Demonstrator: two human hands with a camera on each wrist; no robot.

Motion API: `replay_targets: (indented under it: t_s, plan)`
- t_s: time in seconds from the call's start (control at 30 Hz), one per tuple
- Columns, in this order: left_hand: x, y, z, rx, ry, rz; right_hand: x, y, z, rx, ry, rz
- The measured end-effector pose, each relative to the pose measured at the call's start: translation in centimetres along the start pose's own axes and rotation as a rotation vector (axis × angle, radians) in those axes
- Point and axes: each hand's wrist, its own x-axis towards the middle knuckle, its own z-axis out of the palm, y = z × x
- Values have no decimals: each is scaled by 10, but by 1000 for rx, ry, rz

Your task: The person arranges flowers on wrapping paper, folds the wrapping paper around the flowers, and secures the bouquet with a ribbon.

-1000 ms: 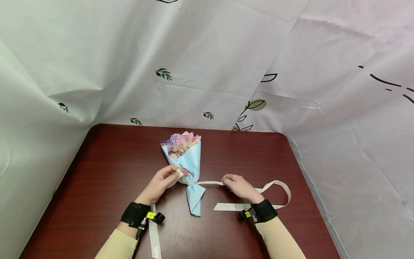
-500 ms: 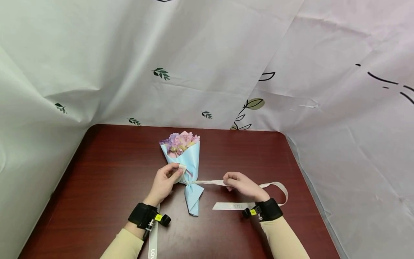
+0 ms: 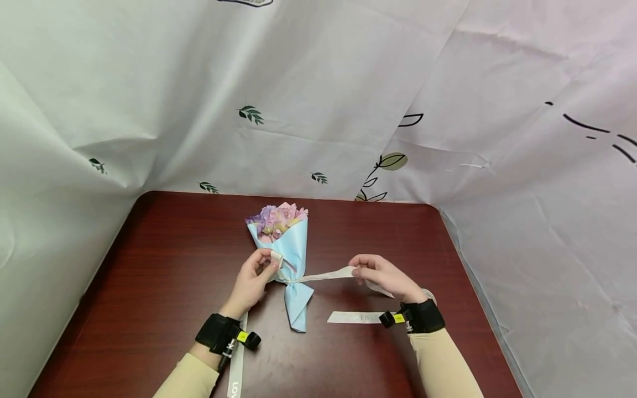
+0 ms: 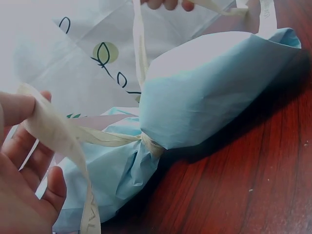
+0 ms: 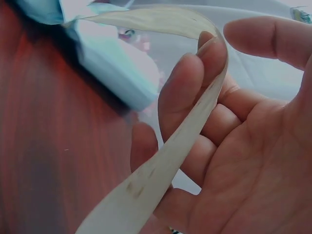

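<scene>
A small bouquet lies on the table, its pink and purple flowers pointing away and pale blue wrapping paper around them. Cream ribbon cinches the paper near its lower end. Left of the bouquet, my left hand pinches one printed length of ribbon between thumb and fingers, in a loop. My right hand, off to the right, holds the other length of ribbon near thumb and index finger. In the right wrist view this ribbon bends over the fingertips and hangs down across the palm.
The dark red wooden table carries everything. One ribbon tail lies flat near the right wrist; another tail runs toward the front edge under the left forearm. A white printed cloth hangs behind and at the sides.
My right hand has moved a little right and up, its fingers uncurling, and the ribbon to it now slants upward. My left hand has shifted slightly up, still pinching its ribbon.
</scene>
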Motion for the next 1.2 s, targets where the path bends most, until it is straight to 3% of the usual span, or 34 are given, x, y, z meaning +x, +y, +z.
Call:
replay_targets:
  t_s: [0.17, 0.4, 0.57, 0.87, 0.97, 1.1, 1.2]
  plan:
    - [-2, 3, -1, 105, -16, 26, 10, -15, -8, -9, 49, 12]
    - [-3, 6, 3, 380, -40, 131, 59, -55, -2, -399, 202, -64]
    - [-4, 6, 8, 471, -29, 206, 100, -82, 16, -630, 193, -139]
    - [-5, 7, 7, 501, -50, 272, 148, -111, 56, -910, 118, -238]
    - [-5, 7, 8, 497, -51, 284, 161, -113, 67, -918, 25, -307]
    - [-5, 6, 9, 485, -37, 304, 169, -110, 75, -812, -143, -364]
    - [-5, 5, 9, 480, -17, 319, 163, -108, 75, -750, -161, -374]
